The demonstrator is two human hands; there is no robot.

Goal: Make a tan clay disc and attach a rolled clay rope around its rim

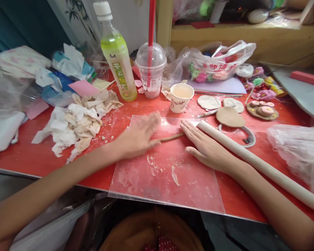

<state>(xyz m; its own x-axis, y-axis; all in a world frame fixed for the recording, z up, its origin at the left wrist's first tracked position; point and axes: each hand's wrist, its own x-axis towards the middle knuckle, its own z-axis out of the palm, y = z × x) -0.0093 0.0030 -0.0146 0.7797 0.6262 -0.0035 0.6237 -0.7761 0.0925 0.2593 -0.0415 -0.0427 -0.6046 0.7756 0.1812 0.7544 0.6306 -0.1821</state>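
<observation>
A thin brown roll of clay (171, 137) lies across a clear plastic sheet (157, 188) on the red table. My left hand (138, 136), smeared by motion, is spread flat over the roll's left end. Over its right end lies my right hand (202, 144), palm down with the fingers stretched out. Both ends of the roll are hidden under the hands. Pale clay scraps (174, 175) stick to the sheet nearer to me. A long grey-white rod (251, 162) runs diagonally just beyond my right hand and forearm.
Crumpled tissues (75, 125) lie at left. Behind the sheet stand a green drink bottle (120, 66), a lidded cup with a red straw (151, 75) and a paper cup (181, 97). Flat clay discs (230, 116) and a decorated clay piece (263, 109) sit at right, near a plastic bag (298, 150).
</observation>
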